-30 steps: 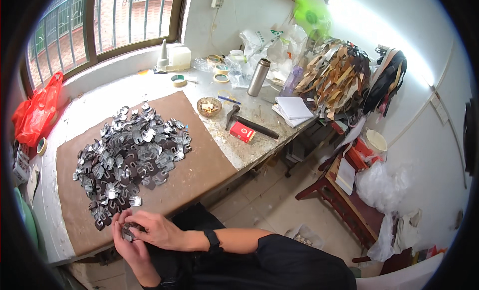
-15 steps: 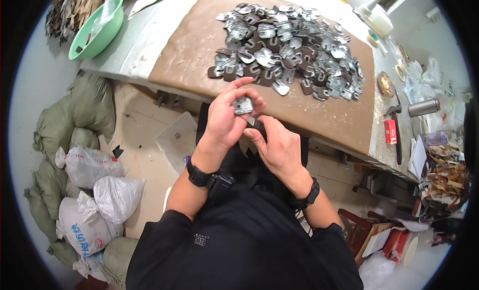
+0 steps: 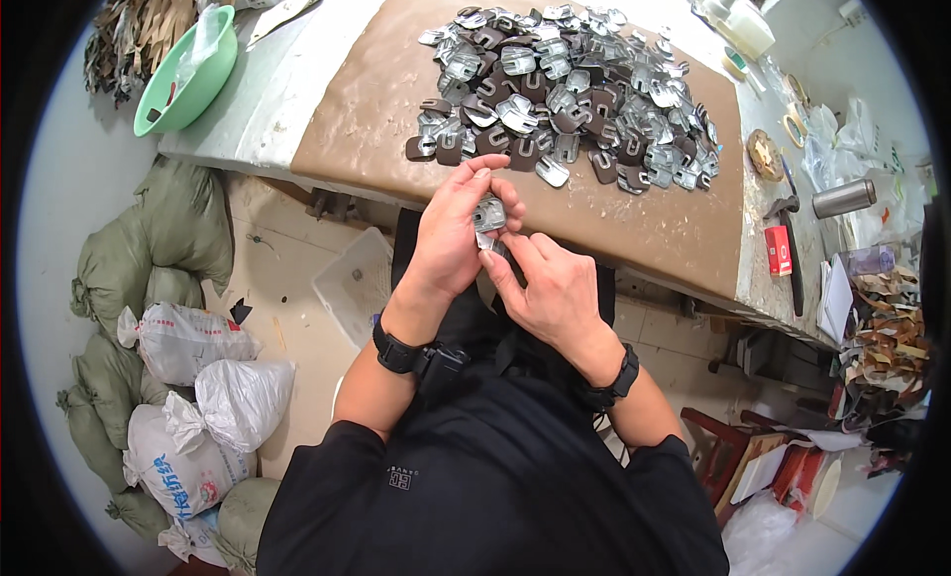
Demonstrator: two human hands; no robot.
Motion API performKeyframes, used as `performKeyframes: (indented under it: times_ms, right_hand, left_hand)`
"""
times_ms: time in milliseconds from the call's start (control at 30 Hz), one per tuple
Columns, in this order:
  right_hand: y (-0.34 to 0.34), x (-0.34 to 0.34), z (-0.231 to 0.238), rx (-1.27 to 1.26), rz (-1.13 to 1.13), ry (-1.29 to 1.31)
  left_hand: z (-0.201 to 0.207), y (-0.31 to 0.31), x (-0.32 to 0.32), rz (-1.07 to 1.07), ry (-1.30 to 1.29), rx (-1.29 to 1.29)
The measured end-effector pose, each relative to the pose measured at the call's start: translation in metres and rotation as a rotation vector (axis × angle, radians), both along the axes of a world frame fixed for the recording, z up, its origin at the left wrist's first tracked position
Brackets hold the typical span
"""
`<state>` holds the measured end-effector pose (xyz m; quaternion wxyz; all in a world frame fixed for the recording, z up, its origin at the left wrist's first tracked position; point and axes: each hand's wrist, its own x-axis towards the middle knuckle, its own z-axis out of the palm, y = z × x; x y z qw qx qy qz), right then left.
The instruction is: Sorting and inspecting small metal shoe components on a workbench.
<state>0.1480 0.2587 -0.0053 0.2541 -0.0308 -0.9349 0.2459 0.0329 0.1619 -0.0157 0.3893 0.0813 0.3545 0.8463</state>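
My left hand (image 3: 448, 237) is cupped palm up over the table's front edge. Its curled fingers hold a silvery slotted metal plate (image 3: 488, 213). Just below, my right hand (image 3: 557, 291) pinches a second shiny metal piece (image 3: 489, 242), its thumb and fingers touching the left palm's edge; most of that piece is hidden. Beyond both hands lies a large heap of similar slotted plates (image 3: 565, 105), some silver side up and some dark brown side up.
The heap rests on a brown mat (image 3: 357, 120) over the table. At the right lie a hammer (image 3: 790, 249), a small red box (image 3: 778, 251) and a metal cylinder (image 3: 844, 198). A green basin (image 3: 203, 86) stands at the left. Stuffed sacks (image 3: 188, 343) crowd the floor.
My right hand has turned slightly and come closer to the left palm. The piece at its fingertips, dark before, now shows a silvery face. My left hand keeps its plate.
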Motion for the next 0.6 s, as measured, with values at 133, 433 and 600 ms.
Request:
performKeyframes:
  times_ms: [133,433,600]
  right_hand:
    - [-0.005,-0.005,-0.011,-0.053,-0.043,0.028]
    - [-0.015,-0.001,0.008,-0.603,0.054,-0.177]
    - [-0.002,-0.008,0.012,-1.348,0.172,-0.475]
  left_hand:
    - [0.001,0.007,0.008,0.039,0.073,0.053]
    - [0.001,0.001,0.006,0.331,0.051,0.142]
    - [0.009,-0.002,0.008,0.345,0.219,0.087]
